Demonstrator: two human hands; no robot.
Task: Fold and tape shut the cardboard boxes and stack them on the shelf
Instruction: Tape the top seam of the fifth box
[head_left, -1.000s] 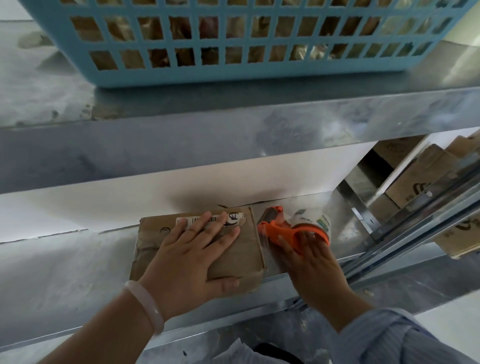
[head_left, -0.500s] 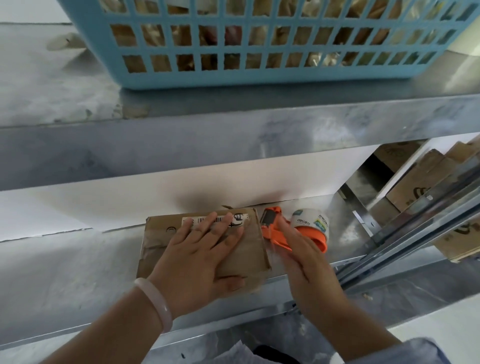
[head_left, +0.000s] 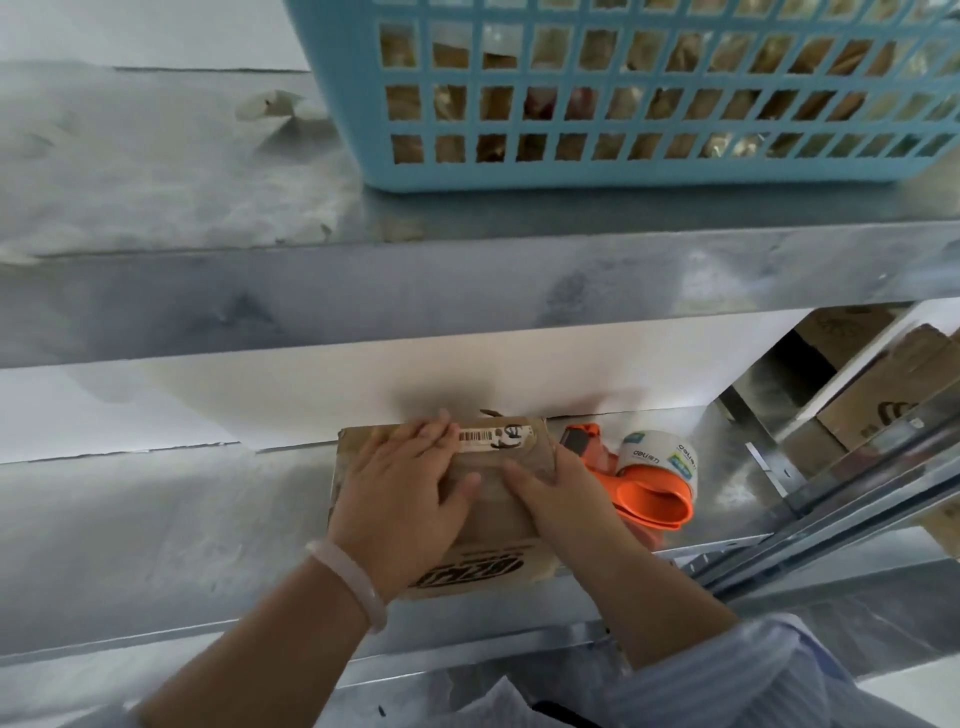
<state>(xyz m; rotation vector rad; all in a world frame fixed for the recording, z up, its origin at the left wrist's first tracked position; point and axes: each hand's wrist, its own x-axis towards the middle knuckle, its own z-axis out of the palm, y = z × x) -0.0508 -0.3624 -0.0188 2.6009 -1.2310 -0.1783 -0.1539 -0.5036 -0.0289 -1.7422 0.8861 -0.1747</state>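
Lets go of tape dispenser (head_left: 649, 499), now lying just right of right hand (head_left: 556, 499); presses it and left hand (head_left: 400, 493) flat, fingers spread, on box (head_left: 493, 530) beneath them on shelf (head_left: 156, 519). Seemingly taped; stacking remains.

Matt brown cardboard box (head_left: 483, 519), glossy orange plastic tape dispenser (head_left: 644, 499), dull galvanised metal shelf (head_left: 156, 519), light-blue plastic basket (head_left: 623, 171).
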